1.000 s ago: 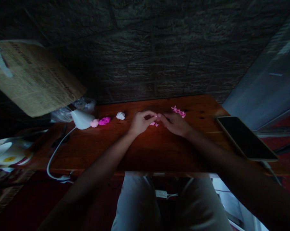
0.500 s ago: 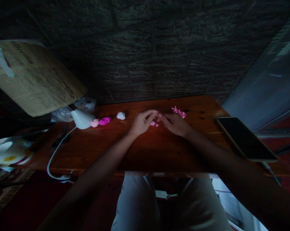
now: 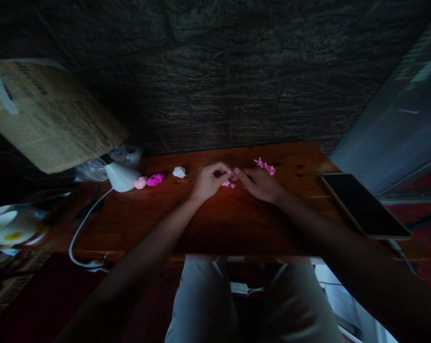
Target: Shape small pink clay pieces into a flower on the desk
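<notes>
Over the middle of the wooden table (image 3: 140, 224), my left hand (image 3: 211, 182) is closed, thumb and forefinger pinched at a small pink bit too dim to make out. Fingertip to fingertip with it, my right hand (image 3: 260, 183) is closed as well, its grip partly hidden. Small pink clay-like pieces (image 3: 227, 183) lie just below the fingertips. Behind my right hand sits a row of small shaped pink pieces (image 3: 265, 165). Off to the left rest a white lump (image 3: 179, 172), a magenta lump (image 3: 155, 179) and a pale pink lump (image 3: 140, 182).
A white lamp base (image 3: 121, 177) with a cable and a newsprint-patterned shade (image 3: 58, 114) stands at the left. Near it are a clear plastic bag (image 3: 124, 155) and a white cup (image 3: 11, 226). A tablet or large phone (image 3: 365, 205) lies on the right. A dark stone wall (image 3: 208, 71) rises behind.
The left thumb and forefinger have parted slightly behind the tips, and the hands sit a touch further apart. The things on the table stay where they were.
</notes>
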The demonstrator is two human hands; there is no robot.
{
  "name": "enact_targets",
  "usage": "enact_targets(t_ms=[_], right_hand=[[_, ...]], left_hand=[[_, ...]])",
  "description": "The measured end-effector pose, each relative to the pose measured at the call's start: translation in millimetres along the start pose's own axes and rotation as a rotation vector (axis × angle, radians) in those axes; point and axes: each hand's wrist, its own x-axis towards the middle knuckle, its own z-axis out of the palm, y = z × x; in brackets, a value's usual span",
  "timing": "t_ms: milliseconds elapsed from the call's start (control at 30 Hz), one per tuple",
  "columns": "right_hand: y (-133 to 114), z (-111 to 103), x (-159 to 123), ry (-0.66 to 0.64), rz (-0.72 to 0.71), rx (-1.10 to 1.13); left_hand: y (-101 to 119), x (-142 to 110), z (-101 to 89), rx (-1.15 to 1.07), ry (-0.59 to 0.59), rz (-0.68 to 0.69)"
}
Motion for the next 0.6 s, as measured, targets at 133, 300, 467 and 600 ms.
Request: enact_targets(t_ms=[133, 300, 467, 600], right_hand=[[-1.2, -0.8, -0.5, -0.004, 0.006, -0.001], [0.5, -0.9, 0.2, 0.008, -0.012, 0.004], [2.7, -0.8, 0.4, 0.042, -0.028, -0.022], [2.8, -0.7, 0.3, 0.06, -0.027, -0.016]], left_hand=[[0.2, -0.6, 0.0, -0.014, 0.024, -0.016], [-1.0, -1.7, 1.5, -0.061, 0.041, -0.05], [-0.6, -2.0, 2.5, -0.068, 0.024, -0.065], [3.6, -0.4, 0.6, 0.001, -0.036, 0.001]])
